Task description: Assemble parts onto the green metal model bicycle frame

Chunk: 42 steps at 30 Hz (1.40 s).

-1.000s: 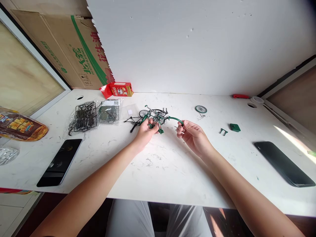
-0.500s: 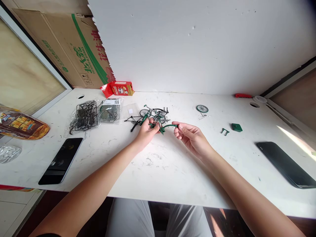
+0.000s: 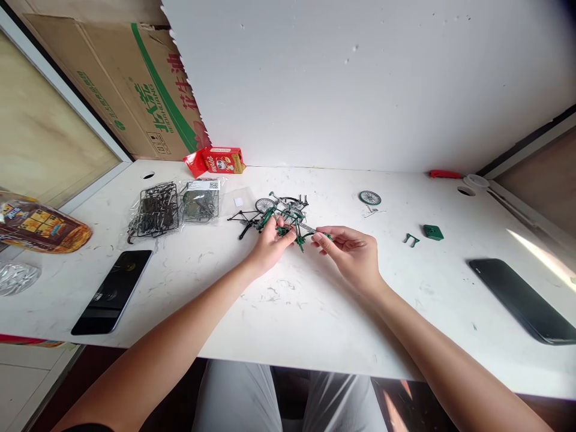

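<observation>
My left hand [image 3: 269, 247] is closed around a small green model bicycle frame [image 3: 299, 235], its thumb and fingers pinching it low over the table. Just to the right, my right hand [image 3: 353, 251] pinches a thin green mudguard [image 3: 329, 236] between thumb and fingers, close against the frame. Part of the mudguard is covered by the fingers. Right behind my left hand lie dark model bicycle parts [image 3: 238, 215] and a small spoked wheel [image 3: 263, 205]. Whether the mudguard touches the frame I cannot tell.
Bagged parts sprues [image 3: 157, 207] lie left, near a phone [image 3: 112, 291] and a bread bag [image 3: 40, 225]. A red box [image 3: 225, 161] stands behind. Rightward are a green-rimmed wheel [image 3: 369, 197], a green block [image 3: 433, 232], a small bracket [image 3: 411, 240] and a black phone [image 3: 522, 300].
My right hand has turned and shifted slightly, bringing the mudguard closer to the frame; its curved length shows less now. My left hand keeps its grip, with the frame moved slightly right.
</observation>
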### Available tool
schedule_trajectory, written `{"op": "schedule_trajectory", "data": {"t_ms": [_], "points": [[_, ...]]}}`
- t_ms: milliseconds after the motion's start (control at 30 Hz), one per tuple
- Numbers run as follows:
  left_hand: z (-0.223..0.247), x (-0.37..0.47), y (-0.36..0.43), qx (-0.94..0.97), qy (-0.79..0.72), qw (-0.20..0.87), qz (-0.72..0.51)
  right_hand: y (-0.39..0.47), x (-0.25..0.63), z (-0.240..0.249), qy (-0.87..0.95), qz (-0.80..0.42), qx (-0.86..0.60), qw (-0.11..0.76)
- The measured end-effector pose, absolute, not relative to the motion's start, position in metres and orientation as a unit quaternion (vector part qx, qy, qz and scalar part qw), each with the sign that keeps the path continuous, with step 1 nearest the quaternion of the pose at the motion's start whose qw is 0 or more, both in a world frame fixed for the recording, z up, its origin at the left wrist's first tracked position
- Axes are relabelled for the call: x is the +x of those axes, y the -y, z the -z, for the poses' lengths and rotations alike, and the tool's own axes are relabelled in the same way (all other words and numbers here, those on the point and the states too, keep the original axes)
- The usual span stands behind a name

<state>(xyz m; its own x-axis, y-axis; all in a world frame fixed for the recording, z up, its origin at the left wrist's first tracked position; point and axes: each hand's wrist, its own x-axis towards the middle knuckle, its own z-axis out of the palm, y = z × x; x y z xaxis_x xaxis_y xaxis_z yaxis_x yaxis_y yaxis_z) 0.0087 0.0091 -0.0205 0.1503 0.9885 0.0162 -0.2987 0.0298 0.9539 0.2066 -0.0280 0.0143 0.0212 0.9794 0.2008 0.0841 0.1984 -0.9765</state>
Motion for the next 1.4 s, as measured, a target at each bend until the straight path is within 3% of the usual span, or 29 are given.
{"op": "schedule_trajectory", "data": {"t_ms": [400,1033,1400], "points": [[0.016,0.011,0.000,0.468,-0.349,0.643,-0.495,0.028,0.205,-0.012,0.530,-0.431,-0.449,0.576],[0.012,0.018,0.006,0.472,-0.341,0.634,-0.509,0.036,0.203,-0.008,0.628,-0.297,-0.462,0.551],[0.007,0.016,0.005,0.431,-0.362,0.649,-0.511,0.034,0.207,-0.003,0.640,-0.354,-0.431,0.528]]}}
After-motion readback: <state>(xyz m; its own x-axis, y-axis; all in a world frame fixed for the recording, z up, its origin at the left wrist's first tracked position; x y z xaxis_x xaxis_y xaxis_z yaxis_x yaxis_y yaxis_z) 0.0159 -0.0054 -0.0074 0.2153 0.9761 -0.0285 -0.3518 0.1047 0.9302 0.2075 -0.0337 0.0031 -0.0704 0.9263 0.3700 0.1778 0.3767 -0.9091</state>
